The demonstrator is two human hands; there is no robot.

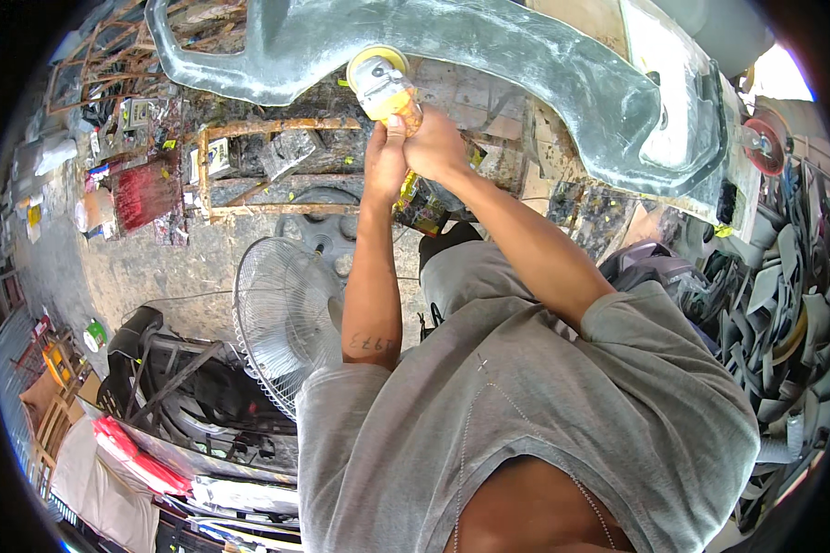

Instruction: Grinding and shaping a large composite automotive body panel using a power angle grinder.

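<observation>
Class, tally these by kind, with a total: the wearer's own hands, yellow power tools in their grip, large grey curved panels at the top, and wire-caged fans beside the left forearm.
Hands: 2 (left hand, right hand)
Yellow power tool: 1
Large grey curved panel: 1
Wire-caged fan: 1
Total: 5

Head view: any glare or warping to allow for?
In the head view, the white surface at upper right washes out; the head view's fisheye curves things toward the rim, with black corners; the power tool reads clearly in the head view.
</observation>
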